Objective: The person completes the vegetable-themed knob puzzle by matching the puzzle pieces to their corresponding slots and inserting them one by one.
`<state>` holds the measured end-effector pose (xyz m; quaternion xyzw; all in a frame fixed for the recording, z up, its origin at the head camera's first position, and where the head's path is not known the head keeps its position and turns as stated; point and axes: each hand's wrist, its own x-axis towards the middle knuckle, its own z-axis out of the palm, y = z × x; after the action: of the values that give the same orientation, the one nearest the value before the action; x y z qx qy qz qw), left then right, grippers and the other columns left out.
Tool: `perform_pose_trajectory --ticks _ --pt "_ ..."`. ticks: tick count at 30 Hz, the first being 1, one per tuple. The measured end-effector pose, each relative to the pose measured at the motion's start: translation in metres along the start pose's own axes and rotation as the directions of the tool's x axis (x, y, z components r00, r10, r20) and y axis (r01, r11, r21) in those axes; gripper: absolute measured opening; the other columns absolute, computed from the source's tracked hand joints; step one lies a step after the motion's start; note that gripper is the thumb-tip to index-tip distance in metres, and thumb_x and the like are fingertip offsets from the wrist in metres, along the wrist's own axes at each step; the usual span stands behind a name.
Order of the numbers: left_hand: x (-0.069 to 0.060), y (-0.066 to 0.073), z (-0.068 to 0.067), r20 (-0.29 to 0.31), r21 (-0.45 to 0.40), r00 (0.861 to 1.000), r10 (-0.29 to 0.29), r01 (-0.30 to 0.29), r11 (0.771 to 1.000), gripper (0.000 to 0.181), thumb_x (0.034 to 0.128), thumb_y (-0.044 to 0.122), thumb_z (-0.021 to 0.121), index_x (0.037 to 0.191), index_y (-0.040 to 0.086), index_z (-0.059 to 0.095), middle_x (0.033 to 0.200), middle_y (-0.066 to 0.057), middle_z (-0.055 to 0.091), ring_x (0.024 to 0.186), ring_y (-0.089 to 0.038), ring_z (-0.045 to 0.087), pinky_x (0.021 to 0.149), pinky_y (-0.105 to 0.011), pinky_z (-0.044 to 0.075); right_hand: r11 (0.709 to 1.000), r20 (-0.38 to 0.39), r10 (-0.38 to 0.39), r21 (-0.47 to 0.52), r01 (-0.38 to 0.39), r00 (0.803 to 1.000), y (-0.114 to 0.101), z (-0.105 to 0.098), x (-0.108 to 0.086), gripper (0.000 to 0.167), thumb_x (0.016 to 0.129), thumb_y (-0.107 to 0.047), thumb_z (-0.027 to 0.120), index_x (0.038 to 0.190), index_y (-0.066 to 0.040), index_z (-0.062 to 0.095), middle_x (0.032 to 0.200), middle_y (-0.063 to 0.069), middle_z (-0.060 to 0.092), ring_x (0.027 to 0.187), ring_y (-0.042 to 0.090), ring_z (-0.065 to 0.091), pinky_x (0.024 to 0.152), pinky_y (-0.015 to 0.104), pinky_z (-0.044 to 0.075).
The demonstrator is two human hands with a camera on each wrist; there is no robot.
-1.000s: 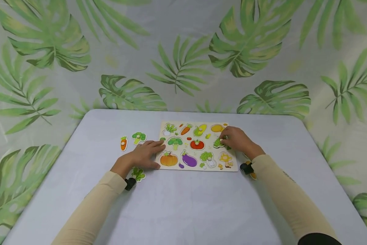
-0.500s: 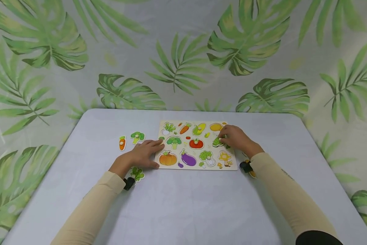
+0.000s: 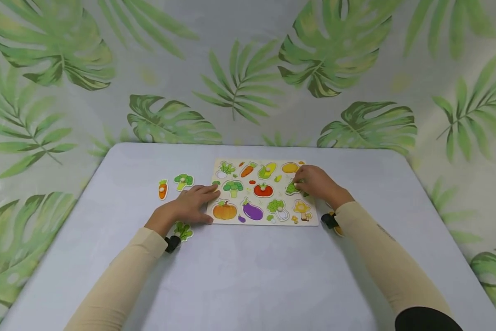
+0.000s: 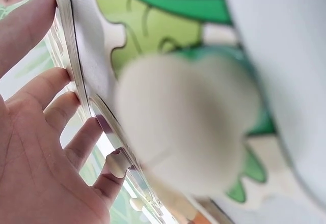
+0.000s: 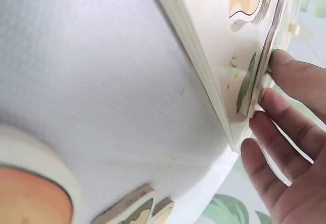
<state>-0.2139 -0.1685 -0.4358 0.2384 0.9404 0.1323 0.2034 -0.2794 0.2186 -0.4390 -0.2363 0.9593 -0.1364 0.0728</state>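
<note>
A cream puzzle board printed with vegetables lies on the white table. At its left edge rests the left hand, fingers spread, also seen in the left wrist view. The right hand pinches a green piece over the board's right side; in the right wrist view the hand holds that piece, which stands slightly proud of the board. A tomato piece and a corn piece with knobs sit in the board.
Left of the board lie a carrot piece and a broccoli piece. A leafy green piece is beside the left wrist, and an orange piece is partly under the right wrist. A leaf-patterned cloth hangs behind the table.
The head view has shifted slightly, so everything appears a little higher and further left. Both hands keep nearly the same places on the board, the right still pinching the green piece.
</note>
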Motion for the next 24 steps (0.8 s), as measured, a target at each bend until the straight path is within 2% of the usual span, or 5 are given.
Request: perform_pose_trajectory --ticks 3,12,18,24 --pt "-0.0011 0.0003 -0.0023 -0.003 0.006 1.000 -0.010 0.010 1.000 0.083 0.0861 0.036 0.075 0.156 0.019 0.034 0.168 -0.003 0.018 0.153 -0.036 0.019 0.119 -0.069 0.016 1.000 -0.004 -0.023 -0.015 0.023 1.000 -0.0019 -0.0018 0.0010 0.021 0.092 -0.016 0.070 0.107 -0.002 0.077 0.112 0.014 0.067 0.107 0.030 0.062 0.099 0.046 0.050" --pt "-0.0007 0.0025 -0.0020 0.009 -0.005 1.000 -0.006 0.006 1.000 0.083 0.0864 0.036 0.075 0.156 0.019 0.033 0.168 -0.003 0.018 0.153 -0.037 0.018 0.119 -0.069 0.016 1.000 0.007 -0.005 -0.011 0.005 1.000 -0.0034 -0.0012 -0.0005 0.023 0.093 -0.015 0.069 0.111 -0.001 0.075 0.114 0.014 0.066 0.107 0.030 0.061 0.100 0.046 0.050" --pt "-0.0006 0.0007 -0.0013 -0.010 -0.008 1.000 0.008 -0.008 1.000 0.083 0.0860 0.036 0.075 0.156 0.018 0.034 0.168 -0.004 0.019 0.153 -0.037 0.019 0.119 -0.068 0.018 1.000 0.018 0.028 0.004 -0.028 0.999 -0.0058 -0.0016 0.0029 0.021 0.092 -0.013 0.070 0.109 -0.002 0.076 0.113 0.013 0.065 0.106 0.029 0.060 0.100 0.045 0.049" --pt "-0.0009 0.0002 -0.0002 -0.012 -0.007 1.000 0.011 -0.011 1.000 0.083 0.0859 0.035 0.075 0.156 0.017 0.034 0.168 -0.005 0.019 0.152 -0.038 0.020 0.117 -0.068 0.021 1.000 0.009 0.024 0.001 -0.024 1.000 -0.0049 -0.0004 0.0022 0.020 0.091 -0.012 0.071 0.107 -0.002 0.076 0.113 0.014 0.066 0.106 0.030 0.060 0.100 0.046 0.049"
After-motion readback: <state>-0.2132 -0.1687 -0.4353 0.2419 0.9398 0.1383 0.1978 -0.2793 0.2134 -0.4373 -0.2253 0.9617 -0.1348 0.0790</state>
